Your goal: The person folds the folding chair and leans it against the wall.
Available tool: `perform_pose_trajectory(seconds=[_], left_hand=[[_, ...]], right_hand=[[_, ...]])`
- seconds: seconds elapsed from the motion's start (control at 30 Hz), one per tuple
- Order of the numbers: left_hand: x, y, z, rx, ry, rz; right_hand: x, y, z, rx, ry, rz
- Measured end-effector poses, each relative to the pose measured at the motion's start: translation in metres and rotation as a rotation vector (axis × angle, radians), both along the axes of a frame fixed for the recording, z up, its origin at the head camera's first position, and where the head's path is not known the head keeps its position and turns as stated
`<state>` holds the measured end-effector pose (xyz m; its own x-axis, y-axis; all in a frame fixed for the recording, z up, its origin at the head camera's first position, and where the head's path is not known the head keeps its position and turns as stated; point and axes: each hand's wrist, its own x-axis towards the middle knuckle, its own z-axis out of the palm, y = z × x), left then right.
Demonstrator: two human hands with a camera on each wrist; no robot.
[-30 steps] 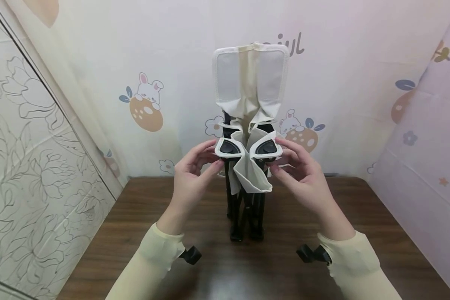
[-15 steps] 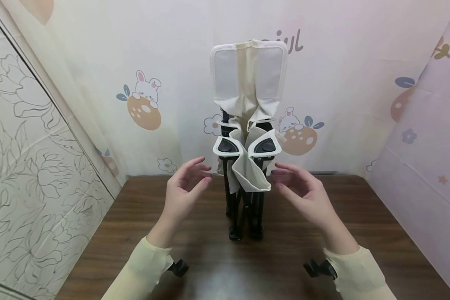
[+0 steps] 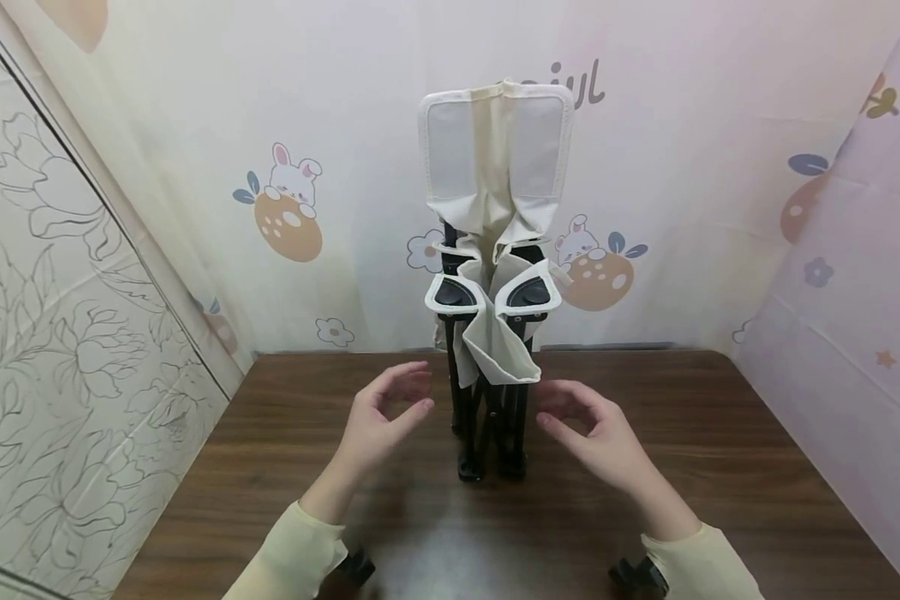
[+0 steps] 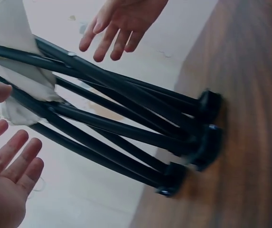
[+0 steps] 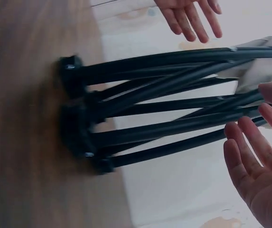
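Note:
A small folding chair (image 3: 495, 154) with cream fabric and black tube legs (image 4: 121, 90) stands folded and upright in the middle of the table. Its white-edged seat corners (image 3: 528, 293) bulge toward me, and the fabric sags in a fold between them. On the left side of the legs, my left hand (image 3: 382, 417) hovers apart from them with fingers loosely bent and nothing held. My right hand (image 3: 588, 429) mirrors it on the other side, its fingertips close by the right legs. Both wrist views show the fingers spread beside the crossed tubes (image 5: 159, 102).
The brown wooden table (image 3: 285, 467) runs back to a pale curtain (image 3: 360, 125) printed with rabbits and fruit. Another printed curtain (image 3: 847, 275) hangs at the right. A panel with flower line drawings (image 3: 82, 333) stands at the left. Black camera mounts (image 3: 637, 575) sit at the wrists.
Both hands have let go of the chair's front seat corners, drawn apart and dropped lower, to beside the legs. The folded chair has stayed standing in place.

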<state>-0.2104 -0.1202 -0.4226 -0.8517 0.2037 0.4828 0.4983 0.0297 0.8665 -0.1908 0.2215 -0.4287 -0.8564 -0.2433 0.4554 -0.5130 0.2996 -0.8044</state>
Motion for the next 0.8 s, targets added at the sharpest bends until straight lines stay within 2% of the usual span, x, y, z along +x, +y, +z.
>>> perform_pose_trajectory(seconds=[0.1,0.37,0.57,0.8], left_hand=[[0.001,0.002,-0.012,-0.041,-0.015,-0.015],[0.003,0.011,-0.041,-0.046,-0.032,-0.048],[0.004,0.015,-0.056,-0.073,-0.076,-0.073],[0.004,0.018,-0.068,-0.099,-0.119,-0.099]], right_hand=[[0.001,-0.003,-0.014,0.017,0.007,0.006],[0.004,-0.012,-0.043,0.031,0.051,0.013],[0.005,-0.013,-0.055,0.05,-0.007,0.018],[0.005,-0.014,-0.063,0.036,-0.075,0.056]])
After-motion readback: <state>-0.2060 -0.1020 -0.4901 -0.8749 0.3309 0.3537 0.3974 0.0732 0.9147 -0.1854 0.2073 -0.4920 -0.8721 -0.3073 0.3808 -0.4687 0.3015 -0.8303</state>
